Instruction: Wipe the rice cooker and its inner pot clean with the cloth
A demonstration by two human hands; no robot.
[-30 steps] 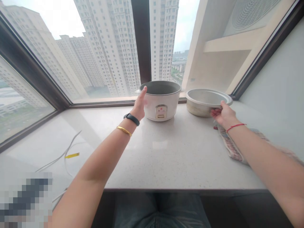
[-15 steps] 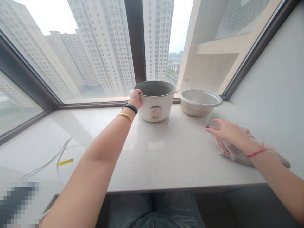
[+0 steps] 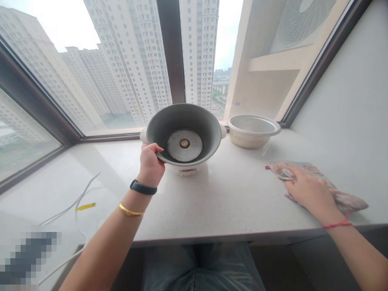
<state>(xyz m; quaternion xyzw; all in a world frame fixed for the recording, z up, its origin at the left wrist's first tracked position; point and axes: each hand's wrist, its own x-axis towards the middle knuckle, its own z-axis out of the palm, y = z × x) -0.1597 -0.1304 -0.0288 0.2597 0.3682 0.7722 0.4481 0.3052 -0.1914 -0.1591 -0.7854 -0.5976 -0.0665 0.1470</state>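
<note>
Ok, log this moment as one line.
left hand: grips rice cooker rim, cooker tilted toward wearer | right hand: rests on patterned cloth | inner pot: upright on countertop, right of cooker

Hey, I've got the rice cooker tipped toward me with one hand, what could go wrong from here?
The rice cooker is tilted toward you, held only by your left hand gripping its rim; it might slip and bang down onto the counter. The inner pot stands close on its right, so a swing could knock it. Your right hand rests on the cloth, probably too far off to catch either.
</note>
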